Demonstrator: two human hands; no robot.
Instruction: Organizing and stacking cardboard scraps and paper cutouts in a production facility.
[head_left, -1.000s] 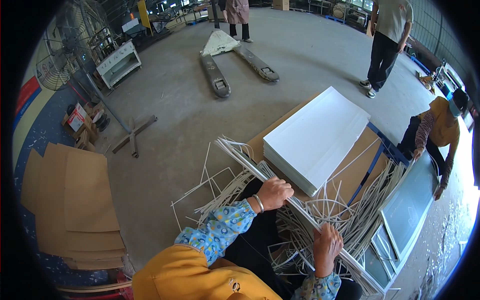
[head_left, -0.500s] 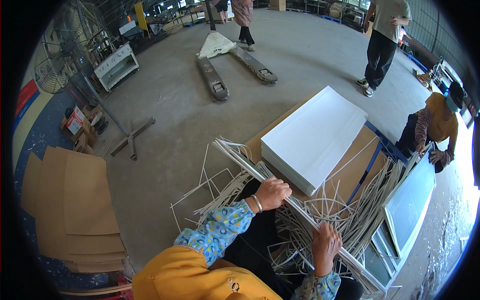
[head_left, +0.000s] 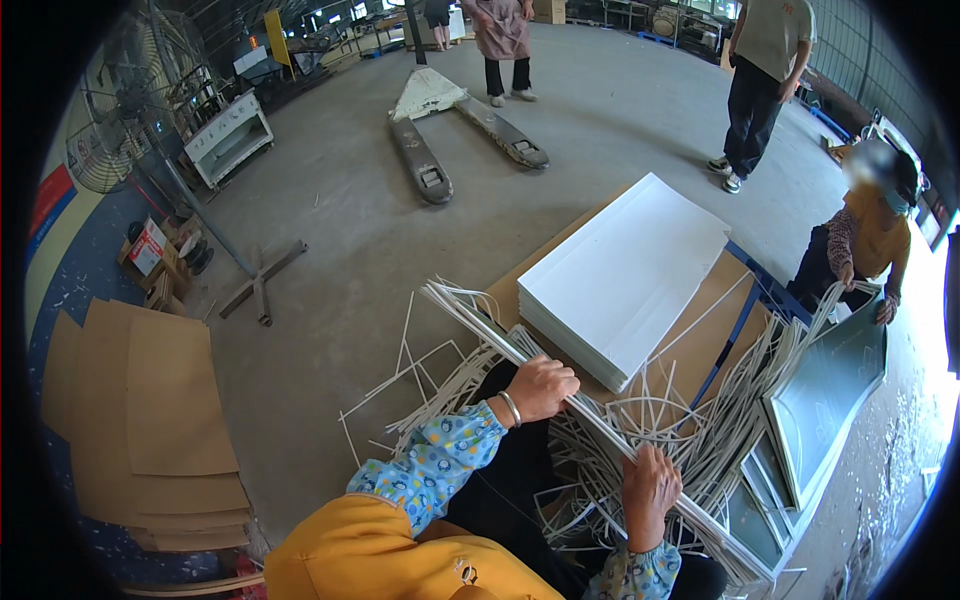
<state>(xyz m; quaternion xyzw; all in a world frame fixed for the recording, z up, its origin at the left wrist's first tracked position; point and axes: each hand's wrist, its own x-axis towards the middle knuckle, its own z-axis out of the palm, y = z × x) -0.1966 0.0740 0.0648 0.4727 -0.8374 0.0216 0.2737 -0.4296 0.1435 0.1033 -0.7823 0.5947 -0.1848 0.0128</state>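
Note:
A long white-edged panel (head_left: 603, 428), seen nearly edge-on, slants across in front of me from upper left to lower right. My left hand (head_left: 543, 387) is closed over its upper edge, with a bracelet at the wrist. Further down the same edge, my right hand (head_left: 652, 487) is closed too; the fingertips of both hands are hidden. Beyond the panel lies a tangled heap of thin white strips (head_left: 735, 400), with loose strips also left of my knees. A glossy grey-green panel (head_left: 825, 400) lies at right, its far end held by a crouching co-worker's hands.
A stack of white sheets (head_left: 625, 270) rests on brown board (head_left: 550, 265) over a blue frame (head_left: 735, 330). Flat cardboard (head_left: 170, 390) lies at left, near a stand fan (head_left: 258, 280). A pallet jack (head_left: 425, 95) and standing people are farther off.
The co-worker at right has raised and tilted the far end of the glossy panel, with strips lifting beside it. The standing people have shifted. My hands keep nearly the same place.

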